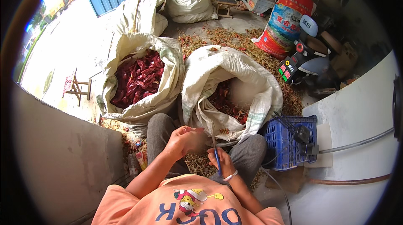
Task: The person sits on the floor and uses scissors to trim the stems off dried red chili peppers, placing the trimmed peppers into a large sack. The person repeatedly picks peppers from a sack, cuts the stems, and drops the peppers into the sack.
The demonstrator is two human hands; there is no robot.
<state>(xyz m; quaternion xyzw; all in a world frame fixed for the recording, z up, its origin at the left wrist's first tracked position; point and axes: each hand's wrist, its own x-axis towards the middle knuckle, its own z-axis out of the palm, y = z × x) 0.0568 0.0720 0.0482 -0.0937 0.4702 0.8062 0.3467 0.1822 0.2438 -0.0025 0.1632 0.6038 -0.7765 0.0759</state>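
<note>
Near the middle of the view, my left hand [181, 141] pinches a dried red chili pepper [195, 129] between thumb and fingers; a blurred patch hides part of the hand. My right hand [223, 161] grips blue-handled scissors [217, 157], whose blades point away from me toward the nearer sack. Just beyond both hands stands a white woven sack [201, 71] with its mouth folded back, holding dark red chilies [220, 94] with stems. To its left, another woven sack [171, 77] is filled with glossy dried red chilies [141, 75].
A blue plastic crate [280, 143] with black plugs and cables [302, 135] stands beside my right knee. Cut stems [261, 52] litter the floor. Farther off are a printed sack [283, 20], an electric scooter [311, 55], a third chili sack [190, 8], a broom [135, 17] and a folding stool [78, 88].
</note>
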